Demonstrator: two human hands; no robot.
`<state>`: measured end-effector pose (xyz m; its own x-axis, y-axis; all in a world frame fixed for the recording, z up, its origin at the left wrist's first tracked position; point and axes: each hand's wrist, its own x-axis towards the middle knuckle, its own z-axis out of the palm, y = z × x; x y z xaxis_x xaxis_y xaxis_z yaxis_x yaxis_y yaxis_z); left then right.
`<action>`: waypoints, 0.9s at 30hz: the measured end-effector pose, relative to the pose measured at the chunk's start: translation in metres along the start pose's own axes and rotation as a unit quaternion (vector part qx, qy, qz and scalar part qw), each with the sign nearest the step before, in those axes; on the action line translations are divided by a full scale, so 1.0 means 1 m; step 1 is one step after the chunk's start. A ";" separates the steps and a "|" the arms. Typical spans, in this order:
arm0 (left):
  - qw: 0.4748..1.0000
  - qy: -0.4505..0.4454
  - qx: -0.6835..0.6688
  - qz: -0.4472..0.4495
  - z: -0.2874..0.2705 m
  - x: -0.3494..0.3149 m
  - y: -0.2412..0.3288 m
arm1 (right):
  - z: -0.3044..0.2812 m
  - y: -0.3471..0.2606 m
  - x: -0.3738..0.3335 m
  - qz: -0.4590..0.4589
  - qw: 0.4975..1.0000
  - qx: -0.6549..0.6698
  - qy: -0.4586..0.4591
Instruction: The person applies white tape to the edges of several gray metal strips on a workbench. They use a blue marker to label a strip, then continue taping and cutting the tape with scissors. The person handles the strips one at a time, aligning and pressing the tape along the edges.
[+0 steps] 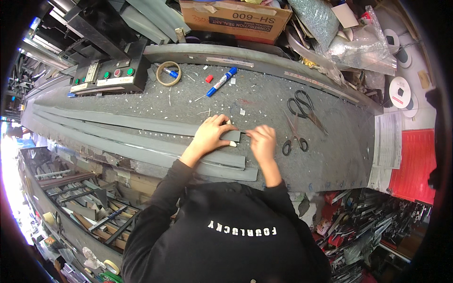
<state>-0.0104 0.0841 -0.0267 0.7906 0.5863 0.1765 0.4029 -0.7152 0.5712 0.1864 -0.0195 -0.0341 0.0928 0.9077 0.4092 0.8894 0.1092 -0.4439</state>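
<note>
A long flat grey strip (165, 126) lies lengthwise on the bench. My left hand (210, 134) grips it near its right end, thumb on the near edge and fingers on the far one. A pale covering shows on the thumb tip. Just past that end, my right hand (262, 140) is closed in a pinch, slightly blurred. Something thin and dark runs from its fingertips to the strip's end; its kind is too small to make out. Nearer my body lie more long grey strips (141, 145), side by side, partly under my left forearm.
Right of my hands lie small scissors (295, 140) and larger black-handled scissors (304, 107). Beyond are a blue marker (222, 82), its red cap (209, 79) and a tape roll (169, 84). A control box with buttons (113, 80) stands far left; a cardboard box (236, 21) sits behind the bench's raised edge.
</note>
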 end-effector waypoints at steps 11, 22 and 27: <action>1.000 -0.003 -0.010 -0.019 0.001 0.000 -0.002 | 0.006 0.005 -0.008 0.025 0.999 -0.001 0.021; 1.000 0.010 0.010 0.000 0.002 0.002 -0.001 | 0.008 0.002 -0.004 -0.019 0.998 0.054 -0.014; 1.000 -0.005 0.014 -0.004 0.000 0.003 -0.002 | 0.019 0.009 -0.009 0.066 0.989 0.064 0.113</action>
<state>-0.0086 0.0870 -0.0275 0.7914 0.5890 0.1639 0.4224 -0.7206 0.5498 0.1852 -0.0192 -0.0573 0.3143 0.8052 0.5028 0.8003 0.0602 -0.5965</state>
